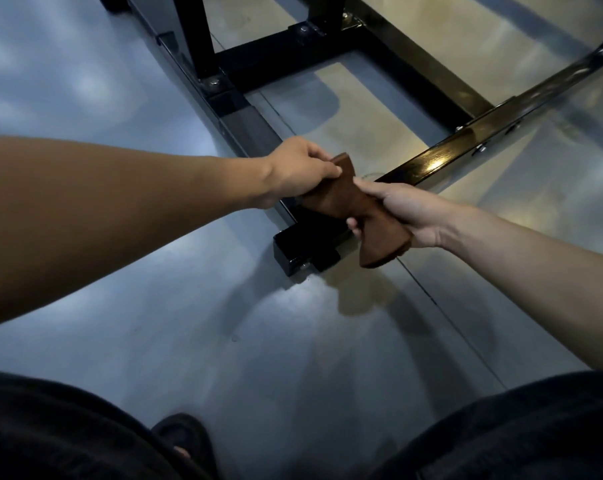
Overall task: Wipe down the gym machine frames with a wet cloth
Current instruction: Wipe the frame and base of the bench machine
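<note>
One brown cloth [353, 207] is stretched between two hands, low over the near corner of a black frame [313, 51]. The left hand [301, 171] grips the cloth's far end, fingers curled over it and thumb along its edge. The right hand [402, 211] pinches the near end, thumb on top and fingers wrapped below, so the cloth fans out past the grip. Under the cloth sits the frame's end cap [294, 249] with one bolt showing. Four bars meet in view; small bolts dot the joints. No writing can be read. The grey floor [126, 299] shines. One black sandal [185, 441] shows between the dark-clad knees.
</note>
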Action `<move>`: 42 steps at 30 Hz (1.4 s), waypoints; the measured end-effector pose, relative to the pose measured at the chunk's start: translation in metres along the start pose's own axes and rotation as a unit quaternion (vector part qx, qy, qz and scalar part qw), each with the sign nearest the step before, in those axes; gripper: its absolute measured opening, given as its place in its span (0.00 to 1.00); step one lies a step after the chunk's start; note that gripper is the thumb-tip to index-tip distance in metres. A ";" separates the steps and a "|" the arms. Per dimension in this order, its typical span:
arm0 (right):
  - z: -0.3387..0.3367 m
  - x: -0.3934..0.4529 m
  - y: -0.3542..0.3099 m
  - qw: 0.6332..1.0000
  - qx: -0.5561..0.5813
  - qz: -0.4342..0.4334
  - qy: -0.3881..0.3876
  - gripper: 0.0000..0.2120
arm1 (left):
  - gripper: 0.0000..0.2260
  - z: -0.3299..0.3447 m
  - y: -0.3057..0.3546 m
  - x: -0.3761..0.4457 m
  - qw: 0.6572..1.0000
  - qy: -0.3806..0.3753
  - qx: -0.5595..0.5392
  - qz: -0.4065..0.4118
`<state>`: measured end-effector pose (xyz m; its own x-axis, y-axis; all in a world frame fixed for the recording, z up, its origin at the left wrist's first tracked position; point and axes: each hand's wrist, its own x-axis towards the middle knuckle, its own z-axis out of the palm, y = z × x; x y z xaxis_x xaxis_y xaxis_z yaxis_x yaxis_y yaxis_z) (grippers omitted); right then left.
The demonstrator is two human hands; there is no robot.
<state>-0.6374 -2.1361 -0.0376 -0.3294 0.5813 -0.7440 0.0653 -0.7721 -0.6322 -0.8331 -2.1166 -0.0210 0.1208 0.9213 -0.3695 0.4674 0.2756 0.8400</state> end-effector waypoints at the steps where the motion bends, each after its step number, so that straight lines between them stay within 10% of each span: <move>1: -0.001 0.000 0.000 1.000 -0.016 0.000 0.003 0.20 | 0.04 0.000 -0.001 0.000 1.000 0.000 -0.008 -0.009; 8: 0.006 0.007 0.013 0.979 -0.158 -0.130 0.023 0.25 | 0.06 0.011 -0.007 0.002 0.996 0.013 -0.060 -0.060; 13: 0.011 0.006 0.028 0.840 -0.447 -0.259 0.166 0.48 | 0.02 0.004 -0.007 0.001 0.995 0.008 -0.068 -0.066; 19: 0.027 0.004 0.047 0.718 -0.604 -0.310 0.154 0.27 | 0.04 -0.003 -0.021 -0.012 0.990 -0.064 0.004 -0.129; 31: 0.036 0.022 0.076 0.511 -0.783 -0.343 0.087 0.30 | 0.17 -0.030 -0.042 0.001 0.935 -0.050 0.350 -0.014; 35: -0.007 0.026 0.062 0.508 -0.787 -0.322 0.139 0.30 | 0.23 -0.033 -0.053 0.005 0.852 -0.084 0.509 0.088; 42: -0.068 0.035 0.032 0.609 -0.694 -0.234 0.304 0.29 | 0.38 -0.031 -0.064 0.007 0.788 -0.149 0.586 0.117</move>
<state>-0.5833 -2.1228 -0.0985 -0.2359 0.9678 -0.0881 0.9708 0.2307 -0.0654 -0.8895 -2.1196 -0.0653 0.4429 0.7558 -0.4823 0.8680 -0.4961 0.0196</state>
